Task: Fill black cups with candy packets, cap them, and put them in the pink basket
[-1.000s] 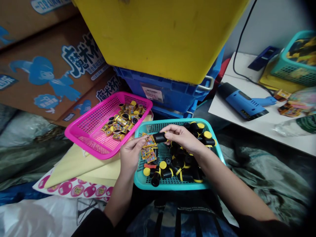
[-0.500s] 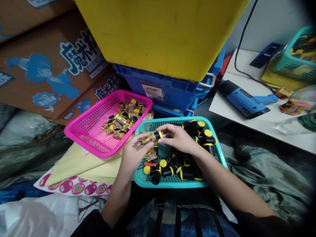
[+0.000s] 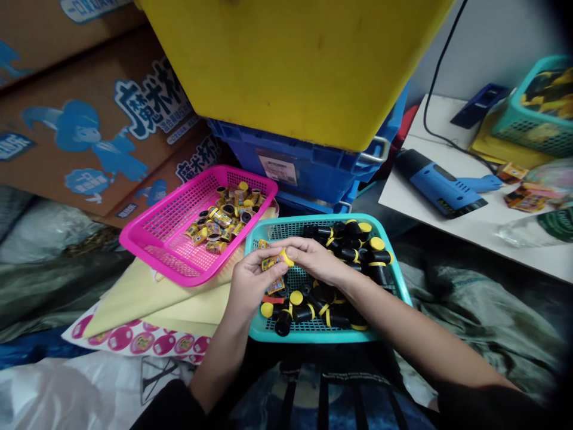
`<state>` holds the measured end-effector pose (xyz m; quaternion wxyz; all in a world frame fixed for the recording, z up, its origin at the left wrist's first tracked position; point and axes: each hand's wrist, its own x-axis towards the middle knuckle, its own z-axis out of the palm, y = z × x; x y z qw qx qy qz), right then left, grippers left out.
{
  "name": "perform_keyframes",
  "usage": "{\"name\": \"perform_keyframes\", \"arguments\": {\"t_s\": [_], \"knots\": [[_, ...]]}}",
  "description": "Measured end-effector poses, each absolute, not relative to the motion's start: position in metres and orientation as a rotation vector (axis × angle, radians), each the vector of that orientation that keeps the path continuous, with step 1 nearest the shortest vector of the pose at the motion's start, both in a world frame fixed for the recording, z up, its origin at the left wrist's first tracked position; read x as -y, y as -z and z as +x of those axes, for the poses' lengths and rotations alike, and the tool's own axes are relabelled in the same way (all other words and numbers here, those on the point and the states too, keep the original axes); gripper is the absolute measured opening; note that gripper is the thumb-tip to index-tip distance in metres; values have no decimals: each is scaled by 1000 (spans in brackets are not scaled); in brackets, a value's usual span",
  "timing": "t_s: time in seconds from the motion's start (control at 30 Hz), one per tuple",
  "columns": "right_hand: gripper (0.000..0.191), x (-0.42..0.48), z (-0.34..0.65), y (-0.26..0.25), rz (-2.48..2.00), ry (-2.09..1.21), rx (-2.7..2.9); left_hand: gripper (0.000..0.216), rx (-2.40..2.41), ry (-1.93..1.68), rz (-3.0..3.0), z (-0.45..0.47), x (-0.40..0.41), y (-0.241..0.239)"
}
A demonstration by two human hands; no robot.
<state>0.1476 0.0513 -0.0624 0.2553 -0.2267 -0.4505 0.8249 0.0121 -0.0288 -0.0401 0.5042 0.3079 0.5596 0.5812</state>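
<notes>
Between both hands, over the left part of the turquoise basket (image 3: pixel 400 286), is a small canister (image 3: pixel 274 261) with a colourful printed wrap and a yellow lid. My left hand (image 3: pixel 253 278) is closed around its wrapped body. At the lid end, the fingers of my right hand (image 3: pixel 313 260) pinch it. Below them, more printed wraps (image 3: pixel 276 286) and a red strip (image 3: pixel 272 299) lie in the basket. Several black canisters (image 3: pixel 338 316) with yellow lids fill its right and front parts. A pink basket (image 3: pixel 154 254) to the left holds several wrapped canisters (image 3: pixel 221 230).
Blue crates (image 3: pixel 308 173) with a yellow bin (image 3: pixel 290 65) above stand behind the baskets. Printed cardboard boxes (image 3: pixel 102 137) are stacked at left. On the white table (image 3: pixel 416 206) at right lie a blue heat gun (image 3: pixel 443 182), a plastic bottle (image 3: pixel 537 230) and another turquoise basket (image 3: pixel 528 128).
My right hand has moved left and closer to my left hand, onto the canister's end. The black end that showed earlier is now hidden, and the yellow lid faces me.
</notes>
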Motion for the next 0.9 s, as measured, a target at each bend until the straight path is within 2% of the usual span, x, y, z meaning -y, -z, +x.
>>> {"name": "perform_keyframes", "arguments": {"t_s": [0.2, 0.37, 0.47, 0.57, 0.63, 0.73, 0.83, 0.9], "knots": [[38, -48, 145, 64, -633, -2126, 1364, 31, -1362, -1407, 718, 13, 32, 46], [51, -57, 144, 65, -639, -2119, 1477, 28, -1480, -1442, 974, -1, 28, 28], [47, -67, 142, 69, -1007, -1703, 1875, 28, -2001, -1601, 1252, -31, 21, 10], [31, -66, 133, 78, -1276, -1228, 2441, 37, -2418, -1364, 1445, -56, 15, 2], [30, -59, 125, 85, -1330, -1101, 2690, 41, -2342, -1398, 1479, -59, 16, 5], [25, -48, 115, 92, -1407, -990, 2822, 33, -2046, -1530, 1376, -49, 23, 16], [11, -46, 112, 93, -1343, -967, 2862, 23, -1968, -1475, 1316, -39, 31, 26], [12, -49, 113, 93, -1284, -968, 2885, 19, -1972, -1434, 1303, -37, 34, 30]]}}
